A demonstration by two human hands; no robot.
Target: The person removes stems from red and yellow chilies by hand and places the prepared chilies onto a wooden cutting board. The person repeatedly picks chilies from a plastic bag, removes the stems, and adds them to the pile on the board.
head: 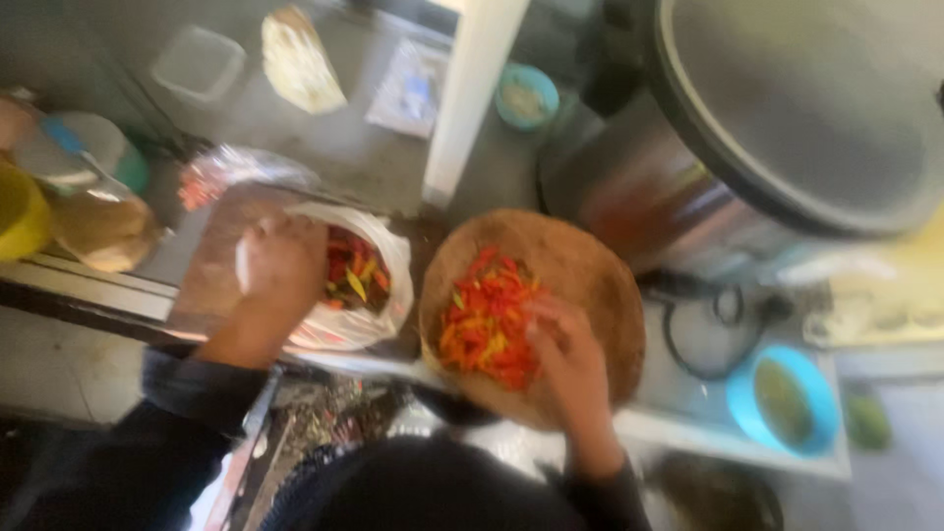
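Motion blur across whole frame; edges smeared, no sharp detail anywhere. Soft daylight, moderately bright. Glare on steel pot (688, 187) at upper right. Deep shadow along bottom, lower left darkest.

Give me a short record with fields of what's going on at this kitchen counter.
Setting: cluttered kitchen counter, blurred view from above
Left hand: at the mouth of a white plastic bag holding chillies
Right hand: fingers on a pile of red and orange chillies
Under the pile: round wooden board
Nearby: large metal pot, blue bowl
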